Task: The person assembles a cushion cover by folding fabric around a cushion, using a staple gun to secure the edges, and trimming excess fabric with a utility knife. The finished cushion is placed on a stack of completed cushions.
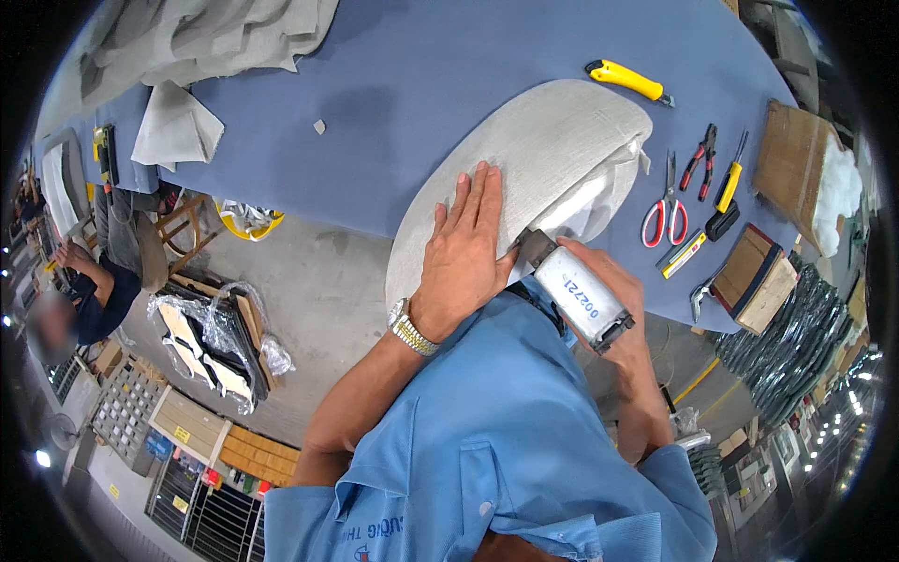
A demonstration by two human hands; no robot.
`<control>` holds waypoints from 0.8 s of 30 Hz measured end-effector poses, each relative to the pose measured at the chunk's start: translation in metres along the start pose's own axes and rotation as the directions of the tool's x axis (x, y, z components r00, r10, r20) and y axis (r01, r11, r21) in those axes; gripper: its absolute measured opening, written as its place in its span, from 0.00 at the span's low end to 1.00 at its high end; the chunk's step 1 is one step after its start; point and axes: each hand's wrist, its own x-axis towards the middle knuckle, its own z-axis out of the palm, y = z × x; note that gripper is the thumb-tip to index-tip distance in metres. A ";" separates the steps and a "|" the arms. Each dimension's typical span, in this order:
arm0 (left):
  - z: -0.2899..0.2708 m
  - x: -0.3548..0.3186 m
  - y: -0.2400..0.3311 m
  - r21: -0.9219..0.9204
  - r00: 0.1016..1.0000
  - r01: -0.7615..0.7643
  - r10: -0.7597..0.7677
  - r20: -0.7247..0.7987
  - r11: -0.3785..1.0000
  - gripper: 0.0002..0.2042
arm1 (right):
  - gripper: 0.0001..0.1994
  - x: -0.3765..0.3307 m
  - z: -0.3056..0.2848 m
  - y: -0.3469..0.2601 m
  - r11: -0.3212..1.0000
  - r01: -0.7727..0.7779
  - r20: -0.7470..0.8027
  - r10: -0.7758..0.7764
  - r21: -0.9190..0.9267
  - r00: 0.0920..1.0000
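Note:
An oval, light-grey fabric-covered panel [543, 131] lies on the blue table, reaching over its near edge. My left hand [464, 253] rests flat on the fabric, fingers stretched out, a metal watch on its wrist. My right hand [609, 281] is wrapped round a staple gun [579, 292] with a whitish body. The gun's dark nose meets the panel's near edge, close to my left thumb. Beside it the fabric is folded back, and a white underside [585, 211] shows. Whether the nose presses on the panel, I cannot tell.
On the blue table [309, 178] lie a yellow cutter [627, 80], scissors [666, 208], pliers [699, 161] and a yellow-handled screwdriver [731, 183]. A cardboard box [791, 164] stands at right. Grey fabric [197, 42] is heaped far left. Another person [89, 272] sits at left.

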 end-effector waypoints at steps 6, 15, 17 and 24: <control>0.002 -0.001 -0.002 -0.004 1.000 -0.008 0.009 0.009 1.000 0.50 | 0.29 -0.004 0.003 -0.001 0.992 -0.096 0.045 0.100 -0.078 0.994; -0.009 0.002 -0.007 0.019 0.998 -0.053 0.053 -0.039 0.998 0.47 | 0.29 -0.004 0.030 0.006 0.998 0.056 -0.132 -0.059 -0.021 0.990; -0.008 0.003 -0.008 0.042 0.997 -0.055 0.057 -0.056 0.998 0.46 | 0.30 -0.005 0.030 0.002 0.997 0.076 -0.126 -0.075 0.000 0.989; -0.006 0.003 -0.005 0.017 0.996 -0.063 0.064 -0.068 0.998 0.46 | 0.30 -0.009 0.026 -0.005 0.991 0.135 -0.116 -0.134 -0.003 0.984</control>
